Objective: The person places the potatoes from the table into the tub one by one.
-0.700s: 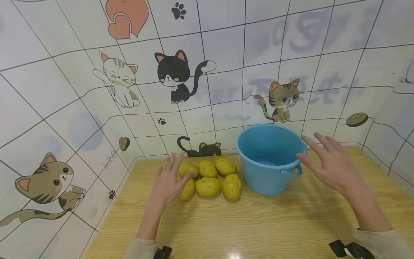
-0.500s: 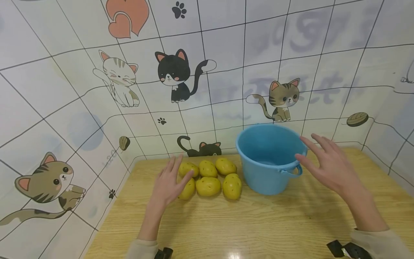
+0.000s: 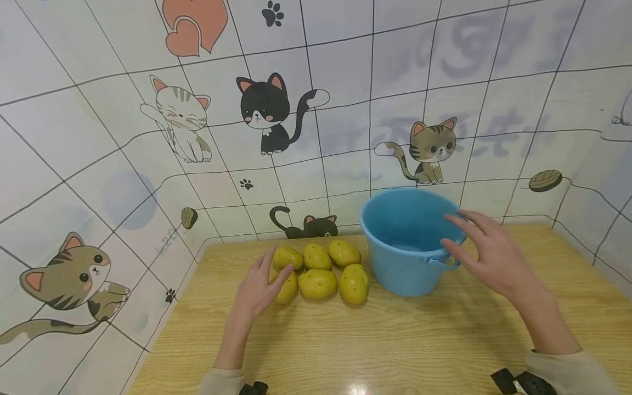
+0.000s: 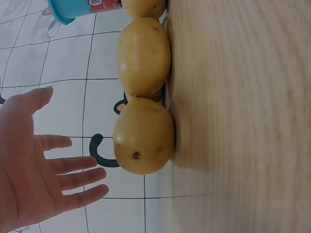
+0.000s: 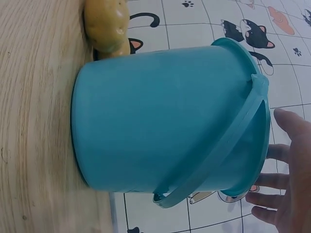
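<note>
Beside left hand (image 3: 259,285), potatoes (image 3: 318,284)

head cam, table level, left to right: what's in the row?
left hand → cluster of yellow potatoes → blue bucket → right hand at the bucket's right rim.

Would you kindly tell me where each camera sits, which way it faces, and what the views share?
Head: above the table, facing forward and down at six potatoes and the bucket; both forearms, left hand and right hand show.
Left wrist: low over the table, turned sideways, facing potatoes; the open left hand shows.
Right wrist: low, turned sideways, facing the bucket's side; right fingers show near its rim.
Shared: bucket and potatoes appear in all three.
</note>
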The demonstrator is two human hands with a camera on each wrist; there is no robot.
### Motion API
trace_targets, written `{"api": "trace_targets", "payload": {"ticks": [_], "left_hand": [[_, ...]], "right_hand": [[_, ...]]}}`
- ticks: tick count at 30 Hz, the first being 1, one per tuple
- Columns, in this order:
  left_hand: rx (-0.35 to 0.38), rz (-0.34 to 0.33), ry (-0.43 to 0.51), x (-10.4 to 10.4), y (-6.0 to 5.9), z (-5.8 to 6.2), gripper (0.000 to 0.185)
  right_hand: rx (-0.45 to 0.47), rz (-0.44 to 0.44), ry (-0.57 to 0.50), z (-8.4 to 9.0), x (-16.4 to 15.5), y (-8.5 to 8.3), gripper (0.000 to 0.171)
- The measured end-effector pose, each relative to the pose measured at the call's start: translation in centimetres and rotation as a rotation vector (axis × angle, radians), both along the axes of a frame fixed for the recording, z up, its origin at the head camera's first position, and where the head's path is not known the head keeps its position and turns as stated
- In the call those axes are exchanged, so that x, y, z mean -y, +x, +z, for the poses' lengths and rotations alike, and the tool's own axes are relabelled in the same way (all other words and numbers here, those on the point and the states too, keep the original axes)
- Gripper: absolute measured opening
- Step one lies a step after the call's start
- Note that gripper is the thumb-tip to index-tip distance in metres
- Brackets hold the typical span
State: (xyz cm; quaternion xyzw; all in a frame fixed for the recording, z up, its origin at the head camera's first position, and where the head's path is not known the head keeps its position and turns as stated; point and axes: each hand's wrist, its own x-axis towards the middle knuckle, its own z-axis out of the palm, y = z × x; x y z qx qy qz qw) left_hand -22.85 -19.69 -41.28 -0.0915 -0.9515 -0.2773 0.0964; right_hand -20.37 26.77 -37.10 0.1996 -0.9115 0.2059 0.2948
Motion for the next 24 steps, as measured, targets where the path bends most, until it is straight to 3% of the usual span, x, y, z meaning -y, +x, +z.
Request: {"api": "trace_targets", "payload": {"ticks": [12, 24], "left_hand": [[0.069, 0.040, 0.028, 0.6, -0.3, -1.9, 0.082], [0.149, 0.060, 0.025, 0.8, -0.1, -2.5, 0.079]], "right_hand": [[-0.067, 0.061, -0.012, -0.6, 0.6, -0.2, 0.048], [-0.093, 0.163, -0.036, -1.3, 1.0, -0.5, 0.039]]}}
